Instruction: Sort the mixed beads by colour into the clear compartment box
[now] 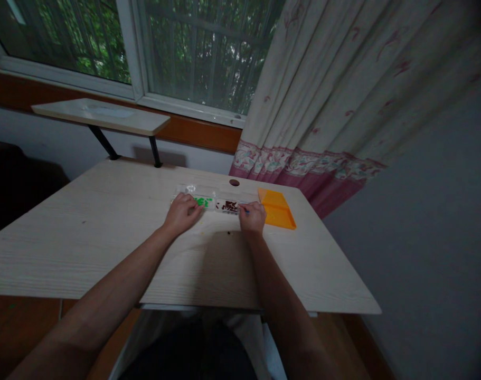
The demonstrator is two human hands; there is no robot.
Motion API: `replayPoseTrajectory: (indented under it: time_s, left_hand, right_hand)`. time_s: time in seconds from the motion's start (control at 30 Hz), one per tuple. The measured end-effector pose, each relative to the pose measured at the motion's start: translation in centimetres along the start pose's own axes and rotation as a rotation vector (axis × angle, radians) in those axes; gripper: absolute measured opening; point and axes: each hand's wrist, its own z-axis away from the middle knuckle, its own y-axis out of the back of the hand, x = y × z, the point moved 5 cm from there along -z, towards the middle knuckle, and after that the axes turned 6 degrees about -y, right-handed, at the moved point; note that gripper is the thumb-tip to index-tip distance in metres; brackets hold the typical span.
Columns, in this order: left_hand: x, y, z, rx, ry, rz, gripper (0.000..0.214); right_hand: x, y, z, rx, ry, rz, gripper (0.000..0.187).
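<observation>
A clear plastic box (211, 202) with compartments lies open on the table, its transparent lid (196, 189) tilted back behind it. Small green pieces (203, 202) are in a compartment beside my left hand (182, 212). That hand is closed over the box's left end, with the thumb toward the green pieces. Dark brown pieces (229, 206) lie in a compartment farther right. At the box's right end my right hand (253, 216) is closed in a pinch. A small bit of blue (247, 211) shows at its fingers; the rest of what it holds is hidden.
An orange tray (279, 215) with a flap lies just right of my right hand. One small dark piece (229, 233) is on the tabletop (105, 227) in front of the box. A raised shelf (105, 114) stands at the back left; a curtain (303, 105) hangs behind the table.
</observation>
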Motion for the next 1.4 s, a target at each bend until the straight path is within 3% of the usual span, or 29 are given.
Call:
replayPoseTrajectory:
  time_s: [0.2,0.3,0.37,0.5,0.6,0.8,0.97,1.2,1.4]
  left_hand:
    - [0.0,0.0,0.0,-0.009,-0.008,0.003,0.034]
    - [0.0,-0.1,0.0,-0.01,-0.012,0.001,0.035]
    - [-0.1,-0.2,0.0,-0.015,-0.015,0.0,0.034]
    - [0.0,-0.3,-0.1,-0.029,-0.005,0.009,0.034]
    - [0.0,-0.2,-0.2,-0.035,0.003,0.02,0.035]
    - [-0.7,0.0,-0.2,-0.139,-0.065,-0.002,0.023]
    - [-1.4,0.1,0.1,-0.209,-0.073,0.003,0.024]
    - [-0.9,-0.5,0.5,-0.307,-0.069,0.058,0.025]
    - [-0.7,-1.3,0.8,-0.365,-0.097,0.017,0.03]
  right_hand:
    - [0.3,0.7,-0.5,-0.004,-0.015,-0.149,0.023]
    - [-0.2,1.5,-0.5,-0.089,-0.008,-0.273,0.021]
    - [-0.7,1.6,-0.3,-0.249,0.007,-0.331,0.02]
    - [-0.8,0.4,1.6,-0.743,-0.031,-0.356,0.017]
    - [-0.2,0.0,2.5,-0.899,-0.083,-0.357,0.019]
    - [-0.6,-0.1,2.7,-0.938,-0.086,-0.419,0.015]
    - [-1.7,-0.4,2.7,-0.85,-0.015,-0.304,0.017]
    - [-4.4,-1.0,3.0,-0.676,0.205,-0.148,0.019]
    - [-4.4,-1.6,3.0,-0.662,0.273,-0.183,0.021]
